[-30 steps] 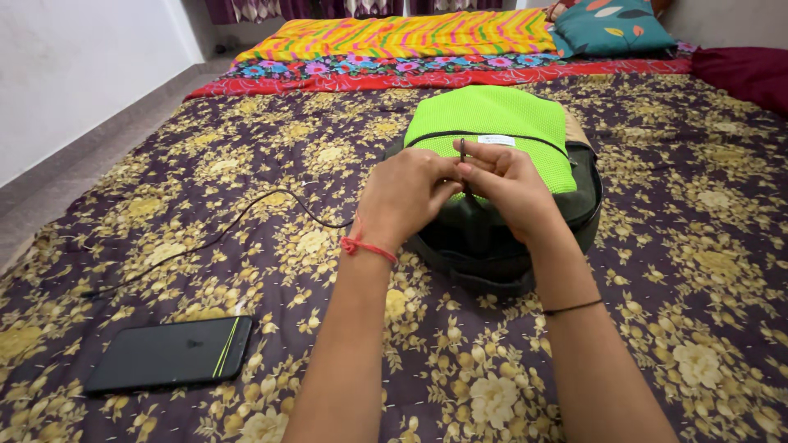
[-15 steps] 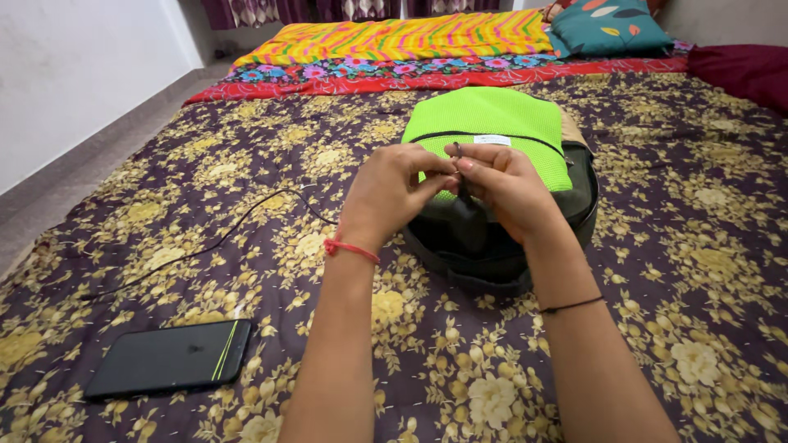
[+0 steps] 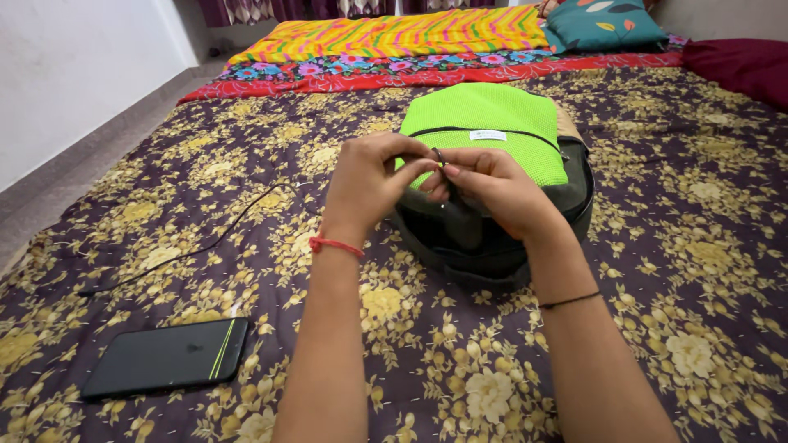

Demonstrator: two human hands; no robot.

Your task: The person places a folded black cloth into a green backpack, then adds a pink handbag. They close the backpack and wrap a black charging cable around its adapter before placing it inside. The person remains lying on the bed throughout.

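Note:
A black backpack with a bright green mesh front panel lies flat on the bed. Both hands meet over its near end. My left hand, with a red thread at the wrist, pinches a small dark zipper pull together with my right hand, which has a thin black band on the forearm. The fingertips of both hands touch at the pull. The bag's near opening sits just under the hands and is partly hidden by them.
A dark phone lies face up at the lower left of the floral bedspread. A thin black cable runs across the cover to the left. Striped and patterned cloths and a teal pillow lie at the far end.
Both hands have lifted slightly off the bag, still pinched together at the zipper pull. The bag and phone have not moved.

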